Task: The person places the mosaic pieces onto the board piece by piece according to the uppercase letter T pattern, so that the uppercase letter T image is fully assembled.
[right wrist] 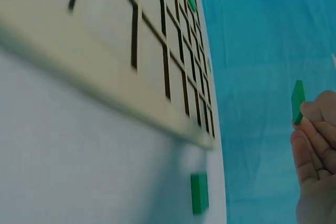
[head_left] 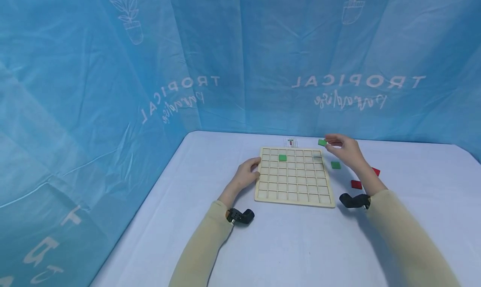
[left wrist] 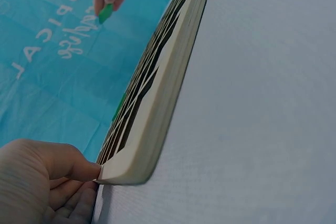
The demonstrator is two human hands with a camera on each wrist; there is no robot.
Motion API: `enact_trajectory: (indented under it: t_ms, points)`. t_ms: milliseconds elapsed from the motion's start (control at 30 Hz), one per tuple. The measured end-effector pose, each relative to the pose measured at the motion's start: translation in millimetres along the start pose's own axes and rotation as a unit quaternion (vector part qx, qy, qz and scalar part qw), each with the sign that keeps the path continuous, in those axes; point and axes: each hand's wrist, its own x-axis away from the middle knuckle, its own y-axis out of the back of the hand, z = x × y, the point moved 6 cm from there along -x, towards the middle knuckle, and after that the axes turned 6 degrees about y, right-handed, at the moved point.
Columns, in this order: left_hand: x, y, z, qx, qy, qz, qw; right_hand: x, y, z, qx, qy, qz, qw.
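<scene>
At the left, a blue curtain (head_left: 94, 90) with pale lettering hangs beside the white tabletop (head_left: 180, 186) and continues along its far side. The person's left hand (head_left: 246, 173) grips the left edge of the pale grid board (head_left: 294, 204), its fingers and thumb bent rather than spread wide. A black wrist camera (head_left: 241, 216) sits at the near end of that hand.

The board lies flat on the tabletop, and a seated green tile (head_left: 282, 158) rests on it toward the far left. Just beyond the far edge is a small printed grid (head_left: 291, 143), its details too small to read.

Farther right, a held green tile (head_left: 322, 142) is pinched between the thumb and fingertips of the right hand (head_left: 345, 150), raised clear of the board near its far right corner. Nearer, a loose green tile (head_left: 335, 165) lies just right of the board. Right of that are a nearer red tile (head_left: 356, 184) and a farther red tile (head_left: 376, 171), the latter partly hidden by the right forearm.
</scene>
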Motion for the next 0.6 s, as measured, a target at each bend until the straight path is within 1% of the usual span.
enact_trajectory:
  t_ms: [100, 233, 367, 467, 600]
  points:
    - [0.4, -0.1, -0.3, 0.002, 0.001, 0.001, 1.0000, -2.1, -10, 11, -0.011, -0.001, 0.012, 0.9999]
    - [0.6, 0.8, -2.0, 0.001, 0.004, 0.001, 1.0000, -8.1, -24, 17, -0.026, 0.007, 0.019, 0.9994]
    - [0.1, 2.5, -3.0, 0.001, 0.000, -0.002, 1.0000, -14.3, -36, 24, -0.035, 0.008, 0.024, 0.9990]
    - [-0.4, 2.7, -2.4, 0.006, -0.003, 0.000, 1.0000, -17.6, -45, 28, -0.043, 0.013, 0.027, 0.9986]
    - [-1.5, 0.7, 1.2, 0.007, 0.000, 0.006, 1.0000, -19.1, -56, 34, -0.070, 0.022, 0.029, 0.9968]
